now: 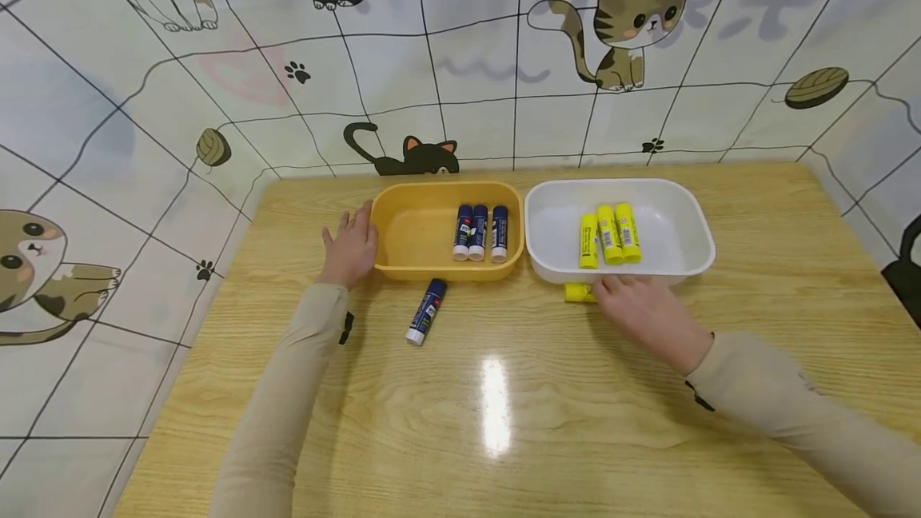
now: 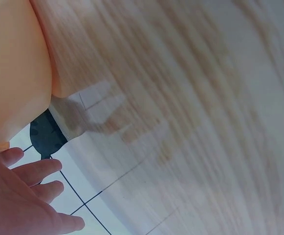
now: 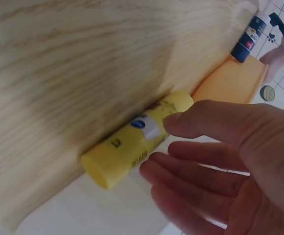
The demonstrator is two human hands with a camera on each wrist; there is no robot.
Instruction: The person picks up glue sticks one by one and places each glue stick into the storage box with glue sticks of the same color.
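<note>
In the head view, my left hand point(image 1: 351, 248) rests at the left end of an orange-yellow plastic basket point(image 1: 406, 268), fingers extended. In that basket lie three navy glue sticks point(image 1: 478, 232) with white ends. My right hand point(image 1: 651, 314) is over a yellow glue stick point(image 1: 579, 292) lying on the table, against the front of a white basket point(image 1: 689, 264). The right wrist view shows the thumb over this yellow tube point(image 3: 124, 149) and the loosely bent fingers beside it, not closed round it. Three yellow glue sticks point(image 1: 608, 235) lie in the white basket.
Another navy glue stick point(image 1: 426, 312) lies slantwise on the wooden table point(image 1: 403, 422) in front of the orange-yellow basket. Behind both baskets rises a wall point(image 1: 475, 118) with cat drawings and grid lines; a similar wall stands at the left.
</note>
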